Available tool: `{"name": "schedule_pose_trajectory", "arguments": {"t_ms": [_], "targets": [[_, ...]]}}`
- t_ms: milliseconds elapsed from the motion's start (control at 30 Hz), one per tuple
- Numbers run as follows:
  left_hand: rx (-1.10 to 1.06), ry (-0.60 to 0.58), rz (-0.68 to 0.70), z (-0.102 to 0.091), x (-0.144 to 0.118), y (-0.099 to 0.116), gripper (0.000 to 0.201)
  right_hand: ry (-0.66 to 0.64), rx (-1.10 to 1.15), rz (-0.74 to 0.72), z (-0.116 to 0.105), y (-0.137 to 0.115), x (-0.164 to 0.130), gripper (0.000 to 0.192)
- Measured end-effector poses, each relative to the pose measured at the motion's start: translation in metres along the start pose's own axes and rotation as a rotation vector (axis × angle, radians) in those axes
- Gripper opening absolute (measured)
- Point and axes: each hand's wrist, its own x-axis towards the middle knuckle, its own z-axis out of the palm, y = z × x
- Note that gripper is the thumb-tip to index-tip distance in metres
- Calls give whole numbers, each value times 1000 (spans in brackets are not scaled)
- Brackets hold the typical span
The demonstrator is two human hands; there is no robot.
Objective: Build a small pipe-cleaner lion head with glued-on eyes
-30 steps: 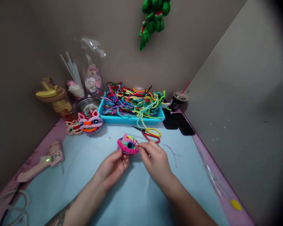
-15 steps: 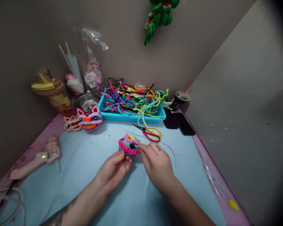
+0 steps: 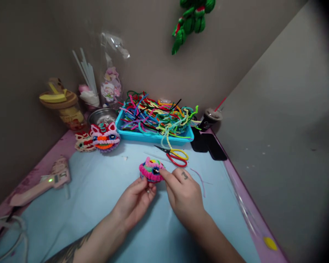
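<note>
My left hand (image 3: 135,199) pinches the lower edge of a small pipe-cleaner lion head (image 3: 151,170), fingers closed on its pink fuzzy rim and holding it just above the pale blue mat (image 3: 104,204). My right hand (image 3: 185,193) comes in from four o'clock of the head; its thumb and forefinger are drawn together at the head's right side, by the dark eye, closed on the piece there. Whether something small sits between those fingertips I cannot tell.

At one o'clock from the head, near it, lie red-and-yellow-handled scissors (image 3: 175,156) on the mat. Beyond them, at twelve o'clock, a turquoise tray (image 3: 153,137) is heaped with loose pipe cleaners (image 3: 156,115) in many colours, some spilling over its front rim toward the scissors. At ten o'clock from the head, well apart, two finished lion heads (image 3: 100,138) sit side by side in front of a metal bowl (image 3: 101,116). Far out at nine o'clock a pink glue gun (image 3: 44,180) rests on the mat's edge with a green light showing. At two o'clock, past the tray's right corner, a lidded drink cup (image 3: 210,118) with a red straw stands behind two dark flat phones (image 3: 208,146). A single lilac pipe cleaner (image 3: 200,177) lies just right of my right hand.
</note>
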Motion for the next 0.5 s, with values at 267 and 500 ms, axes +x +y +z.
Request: {"name": "schedule_pose_trajectory", "arguments": {"t_ms": [267,500], "targets": [[-9,19,2,2,-1,0,23,-1,-7,-3,4,-1,0,29],[-20,18,7,2,-1,1,24,-20,-17,2,6,0,-1,30]]}}
